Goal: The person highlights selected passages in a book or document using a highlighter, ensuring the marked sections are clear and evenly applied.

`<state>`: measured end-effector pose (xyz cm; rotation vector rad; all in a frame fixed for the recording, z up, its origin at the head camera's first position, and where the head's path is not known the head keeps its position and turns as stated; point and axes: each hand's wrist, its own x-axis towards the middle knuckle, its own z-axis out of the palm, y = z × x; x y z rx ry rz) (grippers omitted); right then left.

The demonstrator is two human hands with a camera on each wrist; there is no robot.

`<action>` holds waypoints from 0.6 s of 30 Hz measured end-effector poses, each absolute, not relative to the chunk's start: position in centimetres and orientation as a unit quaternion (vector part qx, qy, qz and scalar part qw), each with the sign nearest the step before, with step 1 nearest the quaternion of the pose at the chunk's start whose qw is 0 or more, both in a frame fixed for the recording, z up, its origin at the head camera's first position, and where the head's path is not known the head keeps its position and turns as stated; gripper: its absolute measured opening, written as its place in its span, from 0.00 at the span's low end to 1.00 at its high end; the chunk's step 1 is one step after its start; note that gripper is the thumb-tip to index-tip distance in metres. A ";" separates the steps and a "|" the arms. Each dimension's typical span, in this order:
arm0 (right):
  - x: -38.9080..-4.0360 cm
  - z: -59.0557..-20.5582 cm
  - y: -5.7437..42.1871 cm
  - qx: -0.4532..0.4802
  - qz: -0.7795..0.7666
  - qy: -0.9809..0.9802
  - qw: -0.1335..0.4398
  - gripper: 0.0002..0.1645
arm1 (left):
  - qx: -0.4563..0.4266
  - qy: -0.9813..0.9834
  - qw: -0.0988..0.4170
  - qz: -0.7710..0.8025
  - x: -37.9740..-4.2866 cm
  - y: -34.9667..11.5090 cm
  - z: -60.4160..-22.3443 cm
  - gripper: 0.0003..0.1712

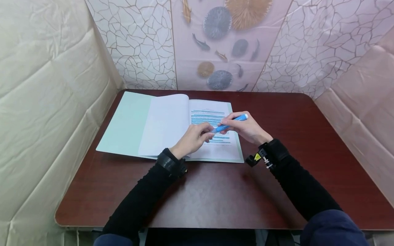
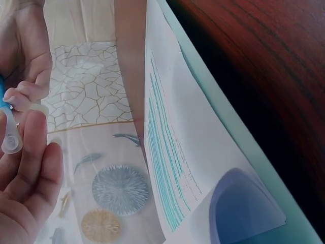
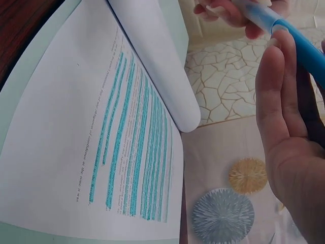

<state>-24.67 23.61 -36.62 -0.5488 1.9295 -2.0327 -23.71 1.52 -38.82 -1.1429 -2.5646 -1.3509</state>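
A blue highlighter [image 1: 241,118] is held over the printed page by my right hand [image 1: 250,131], its fingers and thumb round the barrel. My left hand [image 1: 190,139] pinches the clear cap [image 2: 11,138] at the highlighter's other end. In the right wrist view the cap sits against the blue barrel [image 3: 302,53], with left fingertips around it. Below both hands lies the printed page [image 3: 66,117], many of its lines marked in blue. It belongs to an open pale green folder [image 1: 126,123], whose turned white sheets [image 1: 166,123] curl up near the middle.
The folder lies on a dark red-brown table [image 1: 292,119] with rounded corners. Cream cloth [image 1: 46,102] hangs on the left and a pinkish panel [image 1: 363,106] on the right. A patterned curtain [image 1: 147,44] stands behind the table's far edge.
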 end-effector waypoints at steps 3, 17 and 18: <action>-24.7 -36.6 23.7 -0.192 -0.706 0.665 0.149 0.09 | -0.366 -0.822 -0.006 -0.437 -23.8 1.6 -38.8 0.08; -24.8 -36.6 23.4 -0.200 -0.700 0.672 0.138 0.11 | -0.372 -0.803 -0.020 -0.465 -24.0 1.3 -38.5 0.09; -24.9 -36.7 23.4 -0.201 -0.699 0.673 0.137 0.11 | -0.371 -0.803 -0.018 -0.467 -24.0 1.3 -38.5 0.09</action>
